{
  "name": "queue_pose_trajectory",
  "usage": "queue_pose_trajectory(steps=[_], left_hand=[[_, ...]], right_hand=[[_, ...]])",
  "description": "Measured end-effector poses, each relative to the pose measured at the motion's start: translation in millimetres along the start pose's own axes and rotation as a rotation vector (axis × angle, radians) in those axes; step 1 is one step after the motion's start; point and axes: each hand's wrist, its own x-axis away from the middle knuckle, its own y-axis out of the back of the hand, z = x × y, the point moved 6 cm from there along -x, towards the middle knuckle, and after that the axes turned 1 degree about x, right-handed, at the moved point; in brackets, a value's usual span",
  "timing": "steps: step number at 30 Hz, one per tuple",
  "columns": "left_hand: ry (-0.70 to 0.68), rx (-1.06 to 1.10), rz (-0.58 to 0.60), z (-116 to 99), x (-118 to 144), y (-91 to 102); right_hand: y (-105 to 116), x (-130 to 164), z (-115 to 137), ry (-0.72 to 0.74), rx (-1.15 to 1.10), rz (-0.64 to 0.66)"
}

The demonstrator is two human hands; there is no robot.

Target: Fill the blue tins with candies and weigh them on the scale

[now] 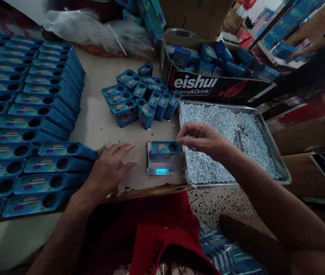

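A small blue box (164, 149) with a round hole in its top lies on a little scale (162, 168) near the table's front edge. My right hand (204, 140) hovers at the box's right end, over the hole, fingertips pinched together; whether it holds candies I cannot tell. Just behind it is a metal tray (277, 154) full of small pale blue candies (219, 118). My left hand (112, 168) rests flat on the table left of the scale, fingers spread, holding nothing.
Rows of the same blue boxes (27, 122) lie stacked at the left. A cluster of upright boxes (139, 97) stands behind the scale. A cardboard carton (208, 86) holds more boxes. Plastic bags (99, 30) lie at the back.
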Motion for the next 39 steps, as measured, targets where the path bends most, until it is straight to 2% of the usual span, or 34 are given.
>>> queue_pose_trajectory(steps=[4,6,7,9,12,14,17,22,28,30,33,36,39], left_hand=[[-0.005,0.032,-0.042,0,3,5.9],[0.004,0.060,-0.056,-2,3,7.3],[0.010,0.073,-0.065,-3,2,7.6],[0.017,0.095,-0.077,-8,-1,7.1],[0.021,0.104,-0.095,-17,-8,6.5],[0.017,0.094,-0.100,-22,-11,6.9],[0.001,0.068,-0.090,-29,-12,8.1],[-0.005,0.020,-0.051,-46,-16,7.3],[-0.026,-0.038,-0.002,-73,-37,0.4],[-0.012,-0.015,0.000,-78,-43,-4.4],[0.109,0.114,0.003,-72,-46,-16.6],[0.198,0.333,0.008,-64,-48,-33.2],[0.061,0.379,-0.068,-76,-63,-38.4]], right_hand=[[67,23,-48,-0.138,-0.606,-0.411],[88,43,-80,-0.208,-0.857,-0.592],[92,52,-94,-0.244,-0.949,-0.655],[86,67,-116,-0.331,-1.064,-0.704],[59,72,-126,-0.443,-1.128,-0.607],[45,66,-120,-0.445,-1.121,-0.495],[38,54,-106,-0.403,-1.026,-0.365],[40,39,-96,-0.378,-0.906,-0.285],[37,31,-94,-0.385,-0.859,-0.190],[38,30,-89,-0.325,-0.824,-0.205],[42,33,-84,-0.231,-0.741,-0.246],[53,40,-82,-0.141,-0.517,-0.313],[67,51,-82,-0.036,-0.176,-0.457]])
